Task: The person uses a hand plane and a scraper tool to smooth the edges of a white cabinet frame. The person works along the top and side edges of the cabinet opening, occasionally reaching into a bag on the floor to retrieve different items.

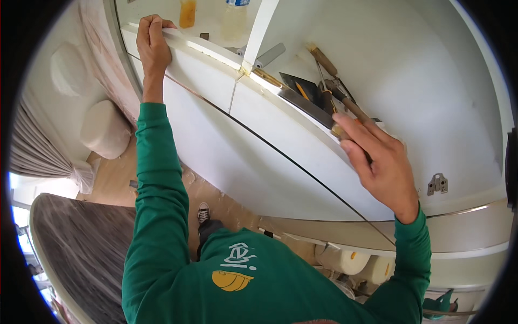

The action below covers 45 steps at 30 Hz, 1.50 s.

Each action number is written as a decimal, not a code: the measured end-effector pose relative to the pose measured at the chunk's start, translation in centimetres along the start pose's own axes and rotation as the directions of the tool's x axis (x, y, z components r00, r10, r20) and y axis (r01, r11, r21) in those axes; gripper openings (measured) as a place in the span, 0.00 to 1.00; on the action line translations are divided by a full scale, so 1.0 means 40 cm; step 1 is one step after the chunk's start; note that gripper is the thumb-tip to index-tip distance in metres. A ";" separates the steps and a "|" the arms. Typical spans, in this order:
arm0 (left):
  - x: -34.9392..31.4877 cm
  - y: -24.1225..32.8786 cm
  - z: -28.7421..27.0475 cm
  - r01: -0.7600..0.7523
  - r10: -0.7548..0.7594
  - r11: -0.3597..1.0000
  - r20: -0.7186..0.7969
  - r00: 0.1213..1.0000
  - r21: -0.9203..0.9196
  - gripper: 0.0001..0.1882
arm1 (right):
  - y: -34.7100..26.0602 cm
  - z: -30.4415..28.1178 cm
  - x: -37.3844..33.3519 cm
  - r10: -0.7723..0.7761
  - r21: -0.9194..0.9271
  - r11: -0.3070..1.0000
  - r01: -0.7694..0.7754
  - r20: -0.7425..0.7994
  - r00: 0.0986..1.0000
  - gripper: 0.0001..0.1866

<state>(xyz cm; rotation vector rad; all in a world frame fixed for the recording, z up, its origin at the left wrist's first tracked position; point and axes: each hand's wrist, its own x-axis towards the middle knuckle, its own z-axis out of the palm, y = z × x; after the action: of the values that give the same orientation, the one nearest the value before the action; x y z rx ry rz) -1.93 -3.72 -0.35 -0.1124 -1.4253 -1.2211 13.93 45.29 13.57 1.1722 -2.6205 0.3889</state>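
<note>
My left hand (155, 44) is closed over the top edge of a white cabinet front panel (199, 78) at the far left. On the right, my right hand (380, 162) grips a long dark flat-bladed tool (307, 108); its exact kind is unclear, and my fingers cover most of the handle. The blade lies along the panel's top edge, pointing toward the upright white divider (259, 35). Yellowish residue (247, 67) marks the edge where panel and divider meet. Just beyond the blade are a dark flat plate (298, 85) and an orange pencil (302, 90).
Inside the cabinet lie a brush (324, 60) and several other handled tools. A bottle (234, 21) and an orange-yellow object (187, 13) stand left of the divider. A metal hinge (437, 184) is fixed at right. Behind me are a dark-topped table (81, 254) and a white stool (106, 129).
</note>
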 end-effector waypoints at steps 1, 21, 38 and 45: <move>-0.001 0.016 0.016 0.001 -0.001 1.000 -0.006 1.000 -0.001 0.14 | 0.003 -0.001 0.001 -0.020 -0.022 1.000 0.019 -0.008 1.000 0.22; 0.001 -0.003 0.011 0.002 -0.001 0.999 0.007 1.000 -0.038 0.12 | -0.026 -0.109 -0.059 0.120 -0.084 0.990 -0.113 0.089 0.989 0.25; 0.002 0.015 -0.002 -0.031 0.031 0.999 0.001 1.000 0.019 0.11 | -0.022 -0.161 0.019 0.089 -0.120 0.991 -0.066 0.197 0.976 0.27; -0.004 -0.012 0.002 0.022 -0.023 0.998 -0.025 0.999 -0.054 0.13 | 0.002 -0.122 -0.012 0.081 -0.086 0.994 -0.069 0.147 0.986 0.27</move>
<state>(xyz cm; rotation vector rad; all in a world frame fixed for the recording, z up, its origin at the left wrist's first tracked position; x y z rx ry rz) -2.26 -3.78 -0.75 -0.1178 -1.3753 -1.2760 14.73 47.31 17.96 1.1199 -2.7874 0.2139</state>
